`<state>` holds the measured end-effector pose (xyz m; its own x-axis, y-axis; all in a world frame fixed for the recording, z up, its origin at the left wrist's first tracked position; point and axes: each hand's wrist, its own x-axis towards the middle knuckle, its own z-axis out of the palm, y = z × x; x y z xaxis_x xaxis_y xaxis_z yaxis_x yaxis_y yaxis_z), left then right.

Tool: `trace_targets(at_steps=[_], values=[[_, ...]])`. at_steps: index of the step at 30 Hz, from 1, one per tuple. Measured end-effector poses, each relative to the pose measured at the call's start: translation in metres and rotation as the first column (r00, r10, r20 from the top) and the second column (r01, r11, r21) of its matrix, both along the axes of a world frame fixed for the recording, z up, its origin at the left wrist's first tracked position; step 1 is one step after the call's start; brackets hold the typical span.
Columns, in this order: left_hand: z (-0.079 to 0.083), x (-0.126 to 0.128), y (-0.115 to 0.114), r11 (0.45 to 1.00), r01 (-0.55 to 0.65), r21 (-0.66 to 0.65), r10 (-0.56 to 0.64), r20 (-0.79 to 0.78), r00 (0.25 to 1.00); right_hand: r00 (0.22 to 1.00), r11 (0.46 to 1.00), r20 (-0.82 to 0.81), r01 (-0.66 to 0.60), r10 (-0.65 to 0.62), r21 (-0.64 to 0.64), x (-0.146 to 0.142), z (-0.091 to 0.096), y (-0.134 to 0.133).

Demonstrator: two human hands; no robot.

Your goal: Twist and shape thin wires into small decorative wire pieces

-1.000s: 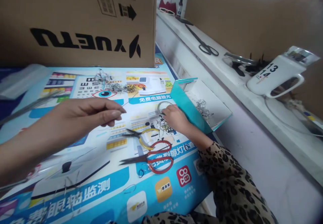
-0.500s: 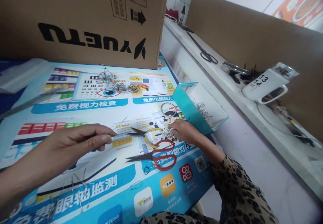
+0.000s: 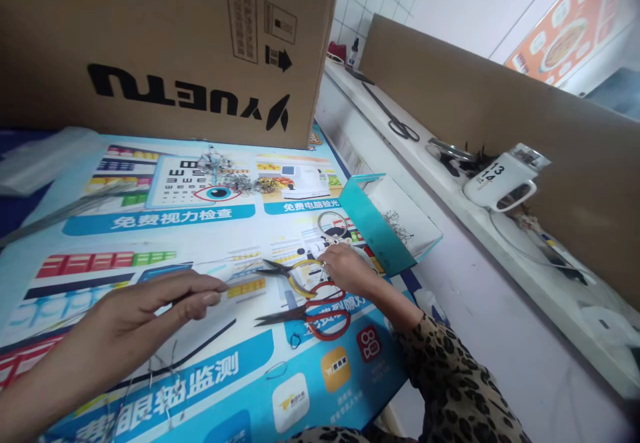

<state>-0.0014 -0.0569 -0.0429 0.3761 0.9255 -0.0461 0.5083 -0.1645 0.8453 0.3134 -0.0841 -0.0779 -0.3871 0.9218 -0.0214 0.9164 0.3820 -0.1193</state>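
My left hand (image 3: 150,306) is closed in a pinch on a thin wire, which shows only faintly beyond the fingertips. My right hand (image 3: 345,266) reaches down to the table with its fingers drawn together; what is in them is hidden. Beside it lie small scissors with yellow handles (image 3: 301,288) and scissors with red handles (image 3: 327,323), their blades pointing left. Just beyond the right hand rests a pale ring-shaped coil (image 3: 333,224). A teal box (image 3: 373,223) with a white inside holds a tangle of fine wire pieces (image 3: 397,226).
A big cardboard box (image 3: 200,36) stands at the back of the printed table. Clumps of wire pieces (image 3: 225,170) lie before it. Long wires (image 3: 65,213) stretch along the left. On the right ledge are black scissors (image 3: 403,128) and a white mug (image 3: 495,183).
My right hand has shifted slightly left and now covers the small wire pile beside the yellow scissors. My left hand keeps its pinch. The whole view has tilted a little.
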Motion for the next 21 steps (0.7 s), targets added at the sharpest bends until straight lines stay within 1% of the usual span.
trace_targets(at_steps=[2, 3, 5, 6, 8, 11, 14, 18, 21], values=[[0.002, -0.001, 0.003, 0.999, 0.0, -0.036, 0.001, 0.023, 1.0, 0.999, 1.0, -0.043, 0.02, -0.019, 0.023, -0.007, 0.008, 0.0], [0.003, -0.001, 0.005, 0.998, 0.014, -0.063, -0.011, 0.037, 0.999, 0.995, 0.998, -0.096, 0.04, -0.036, 0.042, -0.012, 0.012, 0.001], [0.004, -0.001, 0.009, 0.991, 0.063, -0.119, -0.056, 0.066, 0.996, 0.965, 0.996, -0.259, 0.066, -0.049, 0.054, -0.028, 0.022, 0.004], [0.004, -0.001, 0.011, 0.986, 0.103, -0.133, -0.092, 0.08, 0.992, 0.934, 0.998, -0.355, 0.059, -0.042, 0.038, -0.038, 0.027, 0.005], [0.003, -0.001, 0.015, 0.985, 0.14, -0.1, -0.128, 0.116, 0.985, 0.856, 1.0, -0.516, 0.029, -0.022, 0.006, -0.061, 0.037, 0.008], [0.002, -0.004, 0.019, 0.984, 0.173, -0.049, -0.162, 0.176, 0.971, 0.723, 1.0, -0.69, -0.009, -0.013, -0.028, -0.098, 0.051, 0.012], [0.003, -0.008, 0.021, 0.984, 0.176, -0.012, -0.168, 0.229, 0.959, 0.62, 0.998, -0.784, -0.032, -0.017, -0.047, -0.128, 0.06, 0.018], [0.01, -0.019, 0.025, 0.986, 0.165, -0.002, -0.158, 0.282, 0.946, 0.533, 0.999, -0.846, -0.02, -0.015, -0.031, -0.152, 0.068, 0.033], [0.016, -0.029, 0.03, 0.985, 0.174, -0.016, -0.159, 0.333, 0.93, 0.407, 0.994, -0.907, 0.023, -0.108, -0.108, -0.161, 0.074, 0.045]])
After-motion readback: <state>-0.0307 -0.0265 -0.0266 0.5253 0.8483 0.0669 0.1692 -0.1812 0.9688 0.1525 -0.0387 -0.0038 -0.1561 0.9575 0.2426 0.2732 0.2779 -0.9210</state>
